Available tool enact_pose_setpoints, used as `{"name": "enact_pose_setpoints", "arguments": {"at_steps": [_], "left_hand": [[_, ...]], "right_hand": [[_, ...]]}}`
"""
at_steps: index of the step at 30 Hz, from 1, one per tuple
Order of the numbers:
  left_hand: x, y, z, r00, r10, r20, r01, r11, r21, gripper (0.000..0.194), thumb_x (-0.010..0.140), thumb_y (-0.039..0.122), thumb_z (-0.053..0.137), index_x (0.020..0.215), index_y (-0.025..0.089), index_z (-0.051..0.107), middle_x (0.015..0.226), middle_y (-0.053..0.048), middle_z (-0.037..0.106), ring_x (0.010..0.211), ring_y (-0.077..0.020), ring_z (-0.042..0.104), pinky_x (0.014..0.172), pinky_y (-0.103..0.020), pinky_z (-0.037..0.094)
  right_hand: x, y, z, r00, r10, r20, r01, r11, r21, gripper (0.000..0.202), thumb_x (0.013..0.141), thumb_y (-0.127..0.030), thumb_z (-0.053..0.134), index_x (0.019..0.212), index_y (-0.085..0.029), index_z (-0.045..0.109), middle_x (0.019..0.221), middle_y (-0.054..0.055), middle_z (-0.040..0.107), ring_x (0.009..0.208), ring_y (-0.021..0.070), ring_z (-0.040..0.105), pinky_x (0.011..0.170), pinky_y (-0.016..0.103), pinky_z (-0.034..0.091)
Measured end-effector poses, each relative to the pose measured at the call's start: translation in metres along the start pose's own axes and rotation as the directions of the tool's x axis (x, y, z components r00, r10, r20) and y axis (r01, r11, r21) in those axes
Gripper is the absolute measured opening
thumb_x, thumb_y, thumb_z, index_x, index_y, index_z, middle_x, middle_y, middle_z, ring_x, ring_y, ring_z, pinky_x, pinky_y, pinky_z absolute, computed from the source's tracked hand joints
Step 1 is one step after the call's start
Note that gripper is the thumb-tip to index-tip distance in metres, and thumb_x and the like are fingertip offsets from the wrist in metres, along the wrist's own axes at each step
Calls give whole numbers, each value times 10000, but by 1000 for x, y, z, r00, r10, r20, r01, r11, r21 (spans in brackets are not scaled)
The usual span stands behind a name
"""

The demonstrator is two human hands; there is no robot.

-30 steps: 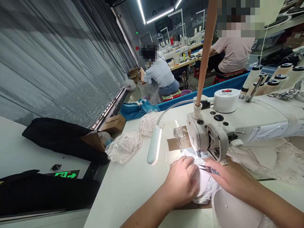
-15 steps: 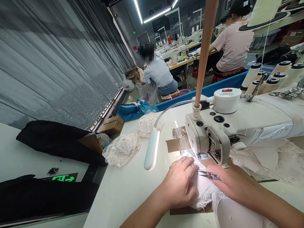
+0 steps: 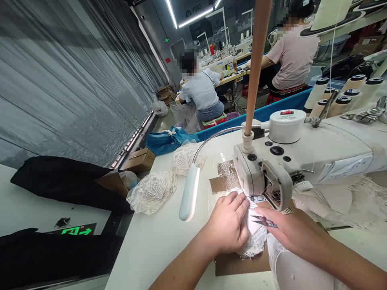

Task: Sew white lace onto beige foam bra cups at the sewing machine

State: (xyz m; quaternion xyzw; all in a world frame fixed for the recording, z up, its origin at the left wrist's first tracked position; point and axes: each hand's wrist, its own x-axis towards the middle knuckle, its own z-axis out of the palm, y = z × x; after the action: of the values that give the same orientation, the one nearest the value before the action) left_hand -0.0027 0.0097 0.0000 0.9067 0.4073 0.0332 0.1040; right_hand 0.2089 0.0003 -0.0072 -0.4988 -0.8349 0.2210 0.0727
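Observation:
A white lace-edged fabric piece lies under the head of the sewing machine. My left hand rests on it from the left, fingers stretched flat and close to the needle area. In my right hand are dark-bladed thread snips, their two pointed blades apart and directed left over the fabric. The right fingertips also reach the fabric's edge beside the machine head. What lies under my left palm is hidden. A white moulded cup with a lace edge sits below my right wrist.
Two lace cup stacks stand left on the white table. A lamp on a bendy neck hangs over the table. More lace pieces lie beneath the machine arm. Thread cones stand behind it. Two co-workers sit farther back.
The fabric has moved slightly further under the machine head, with my left hand moving along. The snips stay in my right hand. The nearer co-worker has turned towards the bench.

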Motion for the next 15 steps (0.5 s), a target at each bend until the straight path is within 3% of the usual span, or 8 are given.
{"name": "enact_pose_setpoints", "arguments": {"at_steps": [9, 15], "left_hand": [[10, -10, -10, 997, 63, 39, -65, 997, 30, 457, 764, 289, 519, 1189, 136, 589, 1304, -139, 570, 1234, -366, 452, 943, -473, 434], [4, -8, -11, 998, 66, 9, -67, 996, 66, 436, 777, 212, 545, 1208, 141, 561, 1339, -133, 547, 1238, -334, 454, 1026, -484, 372]], "right_hand": [[0, 4, 10, 989, -15, -150, 16, 1000, 7, 304, 792, -200, 472, 1040, -252, 641, 816, 59, 672, 678, 214, 614, 553, 269, 423], [-5, 2, 12, 988, 29, -154, -27, 1000, 12, 140, 817, -265, 532, 908, -272, 639, 757, 24, 631, 559, 166, 567, 502, 238, 409]]}}
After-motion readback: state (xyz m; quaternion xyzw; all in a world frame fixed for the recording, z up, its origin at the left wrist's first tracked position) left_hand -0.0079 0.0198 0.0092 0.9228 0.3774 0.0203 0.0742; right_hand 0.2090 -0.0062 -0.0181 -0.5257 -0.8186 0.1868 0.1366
